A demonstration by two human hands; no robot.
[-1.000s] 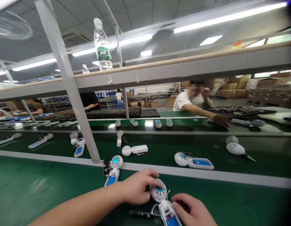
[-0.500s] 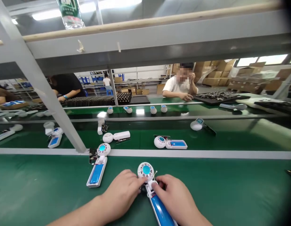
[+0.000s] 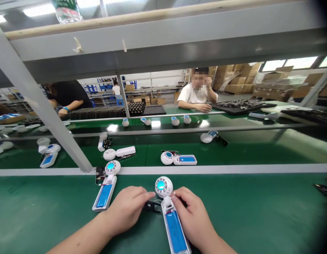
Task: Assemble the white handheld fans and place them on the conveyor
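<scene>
A white handheld fan (image 3: 176,229) lies in front of me with its round head pointing away and its handle uncovered, showing a blue battery. My right hand (image 3: 192,215) is closed along its right side, thumb and forefinger at the neck, where a bit of thin white wire shows at the fingertips. Left of the neck sticks out a black circuit board (image 3: 153,206), joined to the fan by wires. My left hand (image 3: 127,204) is closed at the board's left end; its lower fingers are hidden. A second opened fan (image 3: 104,194) lies beyond my left wrist.
Several more fans, such as this one (image 3: 186,159), lie on the green belt (image 3: 150,143) past a white rail (image 3: 218,169). A slanted metal post (image 3: 57,130) rises at left. Black pieces (image 3: 324,188) lie at the right edge. Two co-workers sit across.
My left hand has drawn back left from the fan's neck, and more of the black board now shows. The fan sits more upright in view. Fans on the far belt have shifted left.
</scene>
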